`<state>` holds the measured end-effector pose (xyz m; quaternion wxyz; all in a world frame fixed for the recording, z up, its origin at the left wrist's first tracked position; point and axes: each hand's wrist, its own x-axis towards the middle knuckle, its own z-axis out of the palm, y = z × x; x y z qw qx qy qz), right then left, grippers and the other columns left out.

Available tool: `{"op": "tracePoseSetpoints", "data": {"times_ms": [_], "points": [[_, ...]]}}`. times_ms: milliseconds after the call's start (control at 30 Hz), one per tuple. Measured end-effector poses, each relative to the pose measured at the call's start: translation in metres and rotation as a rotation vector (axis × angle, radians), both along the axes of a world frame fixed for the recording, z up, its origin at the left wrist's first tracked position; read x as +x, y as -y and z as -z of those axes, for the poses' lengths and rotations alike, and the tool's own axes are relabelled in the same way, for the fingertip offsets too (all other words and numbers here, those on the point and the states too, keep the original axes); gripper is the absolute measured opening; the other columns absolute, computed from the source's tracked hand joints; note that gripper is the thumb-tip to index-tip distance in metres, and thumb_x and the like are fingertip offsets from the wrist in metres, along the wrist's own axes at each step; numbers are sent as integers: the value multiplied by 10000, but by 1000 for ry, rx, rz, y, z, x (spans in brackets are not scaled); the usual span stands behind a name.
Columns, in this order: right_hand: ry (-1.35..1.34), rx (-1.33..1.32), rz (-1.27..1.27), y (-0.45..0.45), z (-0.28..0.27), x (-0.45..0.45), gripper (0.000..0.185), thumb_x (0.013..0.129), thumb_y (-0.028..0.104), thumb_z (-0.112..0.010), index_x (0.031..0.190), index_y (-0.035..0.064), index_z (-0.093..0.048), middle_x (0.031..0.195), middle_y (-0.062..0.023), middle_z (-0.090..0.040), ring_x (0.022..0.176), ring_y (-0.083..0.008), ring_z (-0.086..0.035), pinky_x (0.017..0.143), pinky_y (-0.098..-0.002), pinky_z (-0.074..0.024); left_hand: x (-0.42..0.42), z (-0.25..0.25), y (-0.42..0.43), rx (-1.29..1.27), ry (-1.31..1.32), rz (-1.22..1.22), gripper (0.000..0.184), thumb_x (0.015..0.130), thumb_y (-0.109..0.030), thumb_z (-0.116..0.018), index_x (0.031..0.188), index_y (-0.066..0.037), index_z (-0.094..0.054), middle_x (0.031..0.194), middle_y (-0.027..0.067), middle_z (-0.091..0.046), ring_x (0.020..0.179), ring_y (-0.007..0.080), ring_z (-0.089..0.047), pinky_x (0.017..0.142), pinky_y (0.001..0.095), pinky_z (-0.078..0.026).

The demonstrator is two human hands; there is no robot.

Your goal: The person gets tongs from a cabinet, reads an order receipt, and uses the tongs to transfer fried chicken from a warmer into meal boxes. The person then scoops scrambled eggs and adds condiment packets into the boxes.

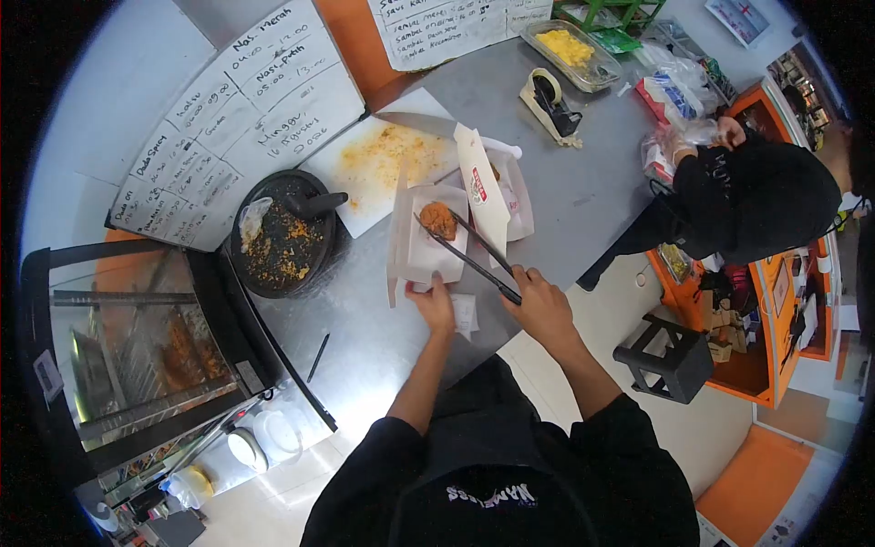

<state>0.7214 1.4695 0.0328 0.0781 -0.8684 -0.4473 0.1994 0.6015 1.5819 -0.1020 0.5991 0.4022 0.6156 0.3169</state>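
Black tongs (pixel 483 266) are in my right hand (pixel 541 310), its fingers wrapped round their handle end. The tips of the tongs are at a piece of fried chicken (pixel 438 221), inside an open white paper box (pixel 415 259). My left hand (pixel 433 305) is at the near edge of this box, fingers against its wall. Just right of it stands a second open box (pixel 517 196), its raised lid bearing a red logo. A small white packet (pixel 464 314) lies between my hands on the metal table (pixel 365 319).
A stone mortar (pixel 287 232) with a pestle stands left, beside a crumb-covered white board (pixel 387 159) with a knife. Behind are a tape dispenser (pixel 550 108) and a tray of yellow food (pixel 572 56). A co-worker (pixel 756 196) handles plastic bags at right, near a black stool (pixel 663 358).
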Motion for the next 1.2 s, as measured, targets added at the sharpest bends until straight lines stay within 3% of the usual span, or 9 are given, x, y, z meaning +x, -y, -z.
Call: {"op": "tracePoseSetpoints", "data": {"times_ms": [133, 233, 333, 500, 633, 933, 1033, 1133, 1200], "points": [[-20, -18, 99, 3, -3, -15, 516, 820, 323, -642, 1213, 47, -452, 1009, -150, -559, 781, -351, -652, 675, -431, -550, -38, -7, -21, 89, -152, 153, 677, 850, -151, -561, 1390, 33, -197, 1159, 232, -568, 1021, 293, -593, 891, 356, -462], [-60, -35, 126, 8, 9, -30, 523, 819, 333, -644, 1218, 56, -449, 1016, -148, -549, 798, -348, -650, 679, -432, -549, -82, 23, -36, 198, -41, 233, 636, 865, -140, -549, 1403, 14, -245, 1210, 202, -552, 1058, 267, -577, 915, 348, -446], [-171, -87, 102, 13, -1, -41, 526, 828, 348, -629, 1225, 57, -445, 1045, -152, -546, 812, -353, -647, 698, -438, -545, -113, 5, -41, 104, -40, 325, 561, 880, -162, -550, 1363, 24, -335, 1260, 148, -524, 1126, 241, -520, 977, 326, -393], [-225, -39, -23, 26, 10, -38, 533, 843, 359, -601, 1251, 51, -453, 1060, -162, -551, 822, -362, -643, 708, -443, -539, -150, 7, -46, 74, -73, 435, 532, 913, -232, -563, 1355, -1, -380, 1187, 142, -580, 1059, 215, -564, 899, 317, -440], [-84, 10, -61, 23, 27, -34, 571, 830, 355, -622, 1282, 54, -446, 1027, -154, -551, 788, -344, -645, 688, -437, -536, -149, 4, -43, 92, 4, 383, 567, 914, -221, -571, 1401, -33, -350, 1066, 117, -638, 911, 164, -596, 830, 276, -457], [64, -19, -98, 22, 4, -40, 588, 807, 368, -654, 1266, 73, -437, 968, -137, -545, 753, -338, -650, 650, -439, -538, -155, 25, -43, 62, -26, 340, 694, 900, -282, -587, 1452, -26, -254, 938, 144, -663, 836, 170, -623, 747, 286, -479], [72, -21, -94, 29, -5, -40, 576, 800, 361, -665, 1249, 76, -444, 965, -135, -550, 766, -342, -650, 657, -443, -536, -152, 4, -43, 20, 21, 392, 653, 903, -261, -589, 1417, 9, -292, 1072, 136, -632, 893, 171, -598, 790, 257, -459], [85, -34, -79, 33, -9, -40, 567, 795, 352, -673, 1240, 80, -449, 965, -136, -557, 780, -348, -649, 674, -447, -534, -155, 15, -45, 77, -136, 400, 706, 869, -336, -598, 1424, -12, -308, 865, 152, -677, 752, 193, -639, 693, 300, -488], [80, -45, -74, 38, -12, -41, 562, 794, 349, -676, 1235, 82, -452, 969, -139, -561, 793, -352, -646, 684, -451, -532, -157, 21, -44, 103, -147, 374, 698, 860, -337, -598, 1413, -10, -327, 860, 160, -677, 749, 197, -642, 684, 305, -490]]}}
